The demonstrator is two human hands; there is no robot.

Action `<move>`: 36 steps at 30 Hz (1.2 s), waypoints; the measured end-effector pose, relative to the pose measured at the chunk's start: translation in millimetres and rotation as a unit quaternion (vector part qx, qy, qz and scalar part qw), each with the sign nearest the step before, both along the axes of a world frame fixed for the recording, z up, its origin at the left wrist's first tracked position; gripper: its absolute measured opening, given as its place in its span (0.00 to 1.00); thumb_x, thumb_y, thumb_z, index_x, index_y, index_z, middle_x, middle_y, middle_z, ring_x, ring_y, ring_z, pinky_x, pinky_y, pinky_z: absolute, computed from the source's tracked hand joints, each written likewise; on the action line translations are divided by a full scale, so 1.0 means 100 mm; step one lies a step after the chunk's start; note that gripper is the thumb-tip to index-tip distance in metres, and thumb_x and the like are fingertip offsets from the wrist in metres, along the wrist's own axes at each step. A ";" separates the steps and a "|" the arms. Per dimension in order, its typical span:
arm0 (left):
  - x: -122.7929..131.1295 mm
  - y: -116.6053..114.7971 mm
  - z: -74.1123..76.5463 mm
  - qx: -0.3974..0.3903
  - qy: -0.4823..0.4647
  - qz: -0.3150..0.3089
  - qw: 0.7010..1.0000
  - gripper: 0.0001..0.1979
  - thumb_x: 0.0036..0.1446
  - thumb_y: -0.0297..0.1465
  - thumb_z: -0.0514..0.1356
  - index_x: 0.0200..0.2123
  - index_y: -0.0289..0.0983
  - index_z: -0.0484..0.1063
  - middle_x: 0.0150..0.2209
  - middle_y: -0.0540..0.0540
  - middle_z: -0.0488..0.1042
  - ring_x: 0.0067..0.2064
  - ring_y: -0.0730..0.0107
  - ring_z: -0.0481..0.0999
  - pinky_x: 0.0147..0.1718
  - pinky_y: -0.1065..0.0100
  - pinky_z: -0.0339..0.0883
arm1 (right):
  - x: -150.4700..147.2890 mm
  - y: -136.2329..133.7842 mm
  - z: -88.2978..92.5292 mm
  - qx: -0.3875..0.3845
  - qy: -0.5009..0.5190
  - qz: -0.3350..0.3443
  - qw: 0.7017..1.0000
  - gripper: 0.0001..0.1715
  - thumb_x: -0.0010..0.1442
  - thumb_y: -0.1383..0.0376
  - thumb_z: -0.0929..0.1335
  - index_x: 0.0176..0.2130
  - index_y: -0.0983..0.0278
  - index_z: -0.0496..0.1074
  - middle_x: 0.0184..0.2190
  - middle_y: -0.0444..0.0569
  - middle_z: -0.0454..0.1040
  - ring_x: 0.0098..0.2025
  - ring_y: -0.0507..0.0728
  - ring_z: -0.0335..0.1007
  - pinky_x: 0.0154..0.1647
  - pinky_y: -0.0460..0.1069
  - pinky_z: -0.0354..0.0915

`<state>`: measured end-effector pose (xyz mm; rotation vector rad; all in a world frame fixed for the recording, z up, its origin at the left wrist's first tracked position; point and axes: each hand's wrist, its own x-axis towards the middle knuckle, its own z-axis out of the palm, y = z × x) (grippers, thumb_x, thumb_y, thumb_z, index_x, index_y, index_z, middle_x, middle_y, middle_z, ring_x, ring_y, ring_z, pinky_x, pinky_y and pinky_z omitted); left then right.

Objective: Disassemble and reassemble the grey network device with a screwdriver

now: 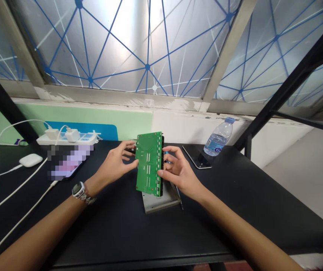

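A green circuit board (147, 163) stands nearly upright above the middle of the black table (122, 226), its solder side facing me. My left hand (117, 162) grips its left edge with curled fingers. My right hand (176, 171) holds the right edge, where black connectors line the board. Beneath the board lies a grey metal case shell (161, 201). A watch sits on my left wrist.
A white power strip (67, 139) with plugged chargers and white cables lies at the back left, beside a white earbud case (31, 160). A blurred phone (69, 161) rests left of my hands. A water bottle (220, 140) and a dark phone (196, 156) stand at the back right.
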<state>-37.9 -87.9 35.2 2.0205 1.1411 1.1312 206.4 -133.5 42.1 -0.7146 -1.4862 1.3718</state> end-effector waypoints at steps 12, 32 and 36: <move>-0.12 0.04 0.14 -0.210 -0.020 -0.087 0.974 0.14 0.54 0.40 0.66 0.32 0.34 0.74 0.31 0.41 0.81 0.32 0.65 0.80 0.31 0.65 0.74 | 0.10 0.13 -0.04 0.005 -0.032 -0.045 0.998 0.43 0.54 0.65 0.75 0.62 0.57 0.54 0.38 0.44 0.66 0.30 0.50 0.63 0.31 0.49 0.64; -0.12 -0.02 0.29 -0.223 -0.081 -0.123 0.964 0.15 0.59 0.41 0.63 0.32 0.34 0.73 0.30 0.44 0.79 0.28 0.68 0.80 0.25 0.70 0.74 | 0.11 0.09 0.04 0.092 -0.134 -0.145 0.976 0.14 0.57 0.59 0.74 0.41 0.63 0.74 0.24 0.40 0.65 0.25 0.49 0.60 0.25 0.48 0.58; -0.13 -0.02 0.29 -0.238 -0.085 -0.134 0.958 0.14 0.58 0.40 0.64 0.31 0.34 0.73 0.32 0.43 0.80 0.27 0.68 0.79 0.24 0.70 0.73 | 0.11 0.07 0.07 0.021 -0.118 -0.100 0.988 0.16 0.59 0.58 0.72 0.44 0.62 0.69 0.19 0.39 0.69 0.17 0.49 0.62 0.18 0.47 0.56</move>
